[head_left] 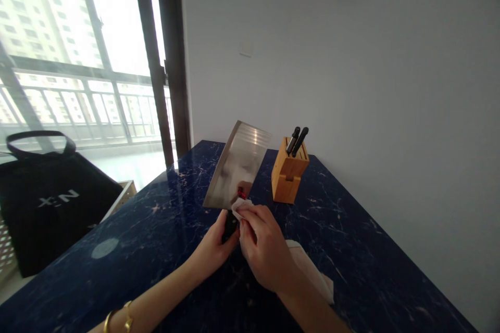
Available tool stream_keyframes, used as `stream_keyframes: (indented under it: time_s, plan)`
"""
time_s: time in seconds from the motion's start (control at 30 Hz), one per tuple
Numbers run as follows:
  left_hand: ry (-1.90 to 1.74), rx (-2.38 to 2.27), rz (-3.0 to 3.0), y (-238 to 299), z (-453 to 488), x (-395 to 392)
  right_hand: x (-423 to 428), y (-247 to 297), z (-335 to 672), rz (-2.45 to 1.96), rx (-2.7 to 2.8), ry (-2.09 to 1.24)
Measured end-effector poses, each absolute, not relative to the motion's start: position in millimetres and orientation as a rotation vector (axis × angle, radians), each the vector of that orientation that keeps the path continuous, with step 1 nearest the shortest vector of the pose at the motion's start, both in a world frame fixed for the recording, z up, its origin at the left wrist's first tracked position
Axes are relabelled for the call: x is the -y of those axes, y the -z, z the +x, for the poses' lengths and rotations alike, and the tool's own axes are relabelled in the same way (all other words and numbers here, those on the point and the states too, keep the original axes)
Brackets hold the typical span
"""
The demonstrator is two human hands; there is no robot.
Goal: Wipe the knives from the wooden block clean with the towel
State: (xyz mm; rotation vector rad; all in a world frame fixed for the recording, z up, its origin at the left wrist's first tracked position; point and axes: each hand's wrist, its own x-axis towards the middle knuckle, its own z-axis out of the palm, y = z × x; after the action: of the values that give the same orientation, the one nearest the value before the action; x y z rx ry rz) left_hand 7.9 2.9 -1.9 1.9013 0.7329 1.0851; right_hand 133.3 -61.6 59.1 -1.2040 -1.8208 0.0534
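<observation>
Marbled blue tabletop [167, 234] bears a wooden knife block [289, 177] with 2 black handles [300, 141]; left of it, left hand [219, 237] grips a cleaver [236, 166], right hand [260, 239] pinches white tissue [237, 205].

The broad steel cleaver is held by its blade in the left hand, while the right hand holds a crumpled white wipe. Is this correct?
Not quite: the head view shows the left hand gripping the broad steel cleaver by its black handle, not by its blade. The right hand does hold a crumpled white wipe.
</observation>
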Motion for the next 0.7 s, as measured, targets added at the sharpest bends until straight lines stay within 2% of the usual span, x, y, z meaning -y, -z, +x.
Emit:
stream_keyframes:
  time_s: [0.33,0.53,0.7]
  plan:
    - [-1.184,-0.847,1.753,1.1,9.1,-5.9,62.6,-56.6,127.6,-1.16,1.837,-0.101]
    - [-0.992,-0.81,1.594,8.2,6.6,-5.6,60.1,-51.7,126.0,-1.22,1.827,-0.099]
    - [-0.967,-0.769,1.567,5.6,6.3,-2.6,59.6,-49.2,125.8,-1.205,1.809,-0.107]
